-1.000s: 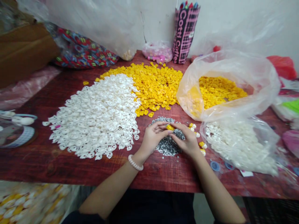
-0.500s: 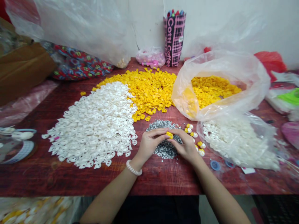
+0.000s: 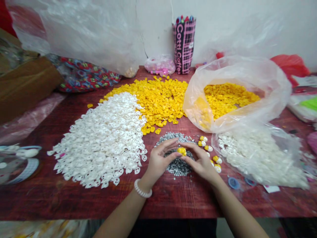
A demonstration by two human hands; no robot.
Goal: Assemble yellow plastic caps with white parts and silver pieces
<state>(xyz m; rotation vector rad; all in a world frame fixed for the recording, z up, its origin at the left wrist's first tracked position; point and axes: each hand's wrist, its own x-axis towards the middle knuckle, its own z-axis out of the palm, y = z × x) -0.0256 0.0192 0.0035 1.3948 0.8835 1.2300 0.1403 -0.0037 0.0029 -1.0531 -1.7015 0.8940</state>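
1. A small yellow piece (image 3: 181, 151) is pinched between the fingertips of the left hand (image 3: 160, 159) and the right hand (image 3: 202, 162), just above a heap of grey beads (image 3: 178, 170). Thumbs and forefingers are curled round it from both sides; which fingertip bears most of the hold cannot be told at this size.

2. A slip seems the likeliest fault: so little of the piece is left for the fingers to grip that uneven pressure could shoot it out, probably into the beads beneath.

3. The beads could be scattered if the heap were brushed by a lowered wrist or little finger (a few grains already lie loose at its near edge).

4. The yellow-and-white pieces (image 3: 208, 148) beside the right hand might be knocked about by a careless sweep of that forearm. They look rounded, glossy and prone to rolling.

5. Mixing is a further risk, since the white pile (image 3: 99, 142) and the yellow pile (image 3: 163, 102) touch along one side. The white parts appear thin, leaf-shaped and pierced; the yellow ones, chunkier and hollowed.

6. Limp, translucent film is seen in the open bag (image 3: 269, 91), whose soft rim could sag over its contents if nudged. The reddish table (image 3: 119, 206) is wood-grained.
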